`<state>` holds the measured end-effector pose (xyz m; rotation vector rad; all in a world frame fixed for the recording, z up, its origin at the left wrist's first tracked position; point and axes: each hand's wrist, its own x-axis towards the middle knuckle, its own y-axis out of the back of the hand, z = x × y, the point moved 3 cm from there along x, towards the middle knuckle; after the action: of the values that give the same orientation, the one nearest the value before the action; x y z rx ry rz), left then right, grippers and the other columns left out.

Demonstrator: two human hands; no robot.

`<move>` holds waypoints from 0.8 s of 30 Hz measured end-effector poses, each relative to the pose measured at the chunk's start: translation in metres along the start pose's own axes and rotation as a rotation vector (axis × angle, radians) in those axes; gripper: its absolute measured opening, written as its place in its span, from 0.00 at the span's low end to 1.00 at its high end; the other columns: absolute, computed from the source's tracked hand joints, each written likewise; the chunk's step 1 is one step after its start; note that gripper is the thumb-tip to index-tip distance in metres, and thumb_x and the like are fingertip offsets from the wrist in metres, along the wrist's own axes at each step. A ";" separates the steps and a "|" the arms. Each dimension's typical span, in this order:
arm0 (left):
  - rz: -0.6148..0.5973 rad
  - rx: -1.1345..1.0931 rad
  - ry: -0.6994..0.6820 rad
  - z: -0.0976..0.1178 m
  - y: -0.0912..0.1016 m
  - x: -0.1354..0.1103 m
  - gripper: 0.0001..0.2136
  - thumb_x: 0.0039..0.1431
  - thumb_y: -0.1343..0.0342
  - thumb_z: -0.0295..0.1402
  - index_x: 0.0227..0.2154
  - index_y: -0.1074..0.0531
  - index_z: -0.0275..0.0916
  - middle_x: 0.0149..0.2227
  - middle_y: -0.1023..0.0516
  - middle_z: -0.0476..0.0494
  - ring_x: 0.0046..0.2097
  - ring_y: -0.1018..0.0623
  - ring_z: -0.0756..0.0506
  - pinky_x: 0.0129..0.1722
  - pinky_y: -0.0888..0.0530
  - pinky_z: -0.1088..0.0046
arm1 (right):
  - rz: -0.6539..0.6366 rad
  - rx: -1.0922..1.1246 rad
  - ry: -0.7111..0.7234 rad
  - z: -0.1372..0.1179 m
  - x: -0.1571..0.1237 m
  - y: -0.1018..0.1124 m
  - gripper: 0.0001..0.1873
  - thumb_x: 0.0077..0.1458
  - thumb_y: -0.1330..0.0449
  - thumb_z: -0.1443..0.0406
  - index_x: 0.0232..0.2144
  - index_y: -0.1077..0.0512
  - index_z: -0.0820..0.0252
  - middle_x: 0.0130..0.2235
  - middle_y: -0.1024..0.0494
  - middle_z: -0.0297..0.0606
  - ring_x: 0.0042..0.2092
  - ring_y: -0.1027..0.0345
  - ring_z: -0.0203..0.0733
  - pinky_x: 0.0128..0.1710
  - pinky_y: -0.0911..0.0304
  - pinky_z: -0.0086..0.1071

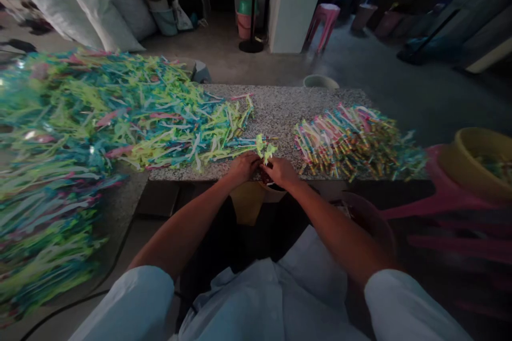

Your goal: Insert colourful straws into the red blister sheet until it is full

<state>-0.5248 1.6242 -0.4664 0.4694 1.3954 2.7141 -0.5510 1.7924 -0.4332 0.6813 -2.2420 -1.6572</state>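
Note:
My left hand (242,167) and my right hand (281,171) meet at the near edge of a speckled stone table (280,109). Together they pinch a small yellow-green plastic strip (264,148) that sticks up between the fingers. A small cup (272,191) sits just below my hands, mostly hidden by them. To the left spreads a big loose heap of green, blue, yellow and pink strips (120,112). On the right of the table lies a tidier pile of filled strips (352,141) with golden ends.
A yellow bowl (476,162) rests on a pink plastic stool (444,197) at the right. A round dark basin (368,218) sits by my right forearm. Behind the table are a pink stool (326,18), a fan stand (252,42), buckets and white sacks (92,5).

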 end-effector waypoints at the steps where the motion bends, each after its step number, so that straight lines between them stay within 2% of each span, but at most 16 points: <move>1: -0.002 0.002 -0.001 0.000 0.000 0.000 0.12 0.73 0.49 0.36 0.42 0.20 0.39 0.45 0.19 0.40 0.49 0.22 0.42 0.52 0.26 0.67 | 0.003 -0.005 0.015 0.000 -0.001 -0.001 0.17 0.70 0.42 0.53 0.49 0.22 0.58 0.45 0.16 0.44 0.50 0.23 0.49 0.47 0.37 0.32; 7: 0.021 0.038 -0.001 0.000 -0.003 0.000 0.16 0.75 0.51 0.41 0.39 0.20 0.41 0.41 0.20 0.41 0.46 0.22 0.43 0.50 0.26 0.68 | -0.012 -0.025 0.002 0.003 -0.001 -0.003 0.19 0.71 0.44 0.53 0.47 0.20 0.60 0.44 0.16 0.47 0.50 0.23 0.50 0.48 0.37 0.33; 12: 0.044 0.038 -0.025 0.000 -0.003 0.000 0.17 0.75 0.52 0.42 0.39 0.21 0.40 0.41 0.20 0.41 0.47 0.22 0.43 0.50 0.27 0.68 | -0.018 -0.013 -0.032 0.004 0.000 -0.002 0.20 0.71 0.43 0.52 0.46 0.19 0.61 0.45 0.17 0.49 0.51 0.23 0.51 0.49 0.36 0.33; 18: 0.040 0.053 -0.025 0.000 -0.002 -0.001 0.11 0.72 0.48 0.36 0.42 0.21 0.41 0.46 0.19 0.39 0.49 0.21 0.41 0.51 0.25 0.66 | 0.024 0.128 -0.038 0.002 -0.001 0.007 0.18 0.70 0.42 0.53 0.49 0.21 0.58 0.44 0.16 0.42 0.48 0.22 0.45 0.44 0.37 0.29; 21: 0.064 0.077 -0.039 -0.004 -0.003 -0.002 0.10 0.71 0.47 0.37 0.43 0.22 0.41 0.47 0.20 0.39 0.49 0.21 0.40 0.50 0.25 0.64 | 0.061 0.123 -0.153 0.014 0.002 0.019 0.21 0.71 0.45 0.51 0.43 0.20 0.60 0.41 0.16 0.43 0.44 0.22 0.45 0.40 0.37 0.29; 24: 0.081 0.102 -0.054 -0.006 -0.005 -0.001 0.09 0.70 0.47 0.37 0.42 0.23 0.41 0.46 0.20 0.39 0.48 0.21 0.40 0.49 0.25 0.65 | 0.001 0.036 -0.286 0.033 0.005 0.031 0.22 0.69 0.46 0.53 0.38 0.19 0.63 0.40 0.16 0.47 0.43 0.22 0.47 0.39 0.37 0.30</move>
<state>-0.5257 1.6217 -0.4739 0.6144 1.5391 2.6785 -0.5777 1.8240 -0.4142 0.4762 -2.4688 -1.8173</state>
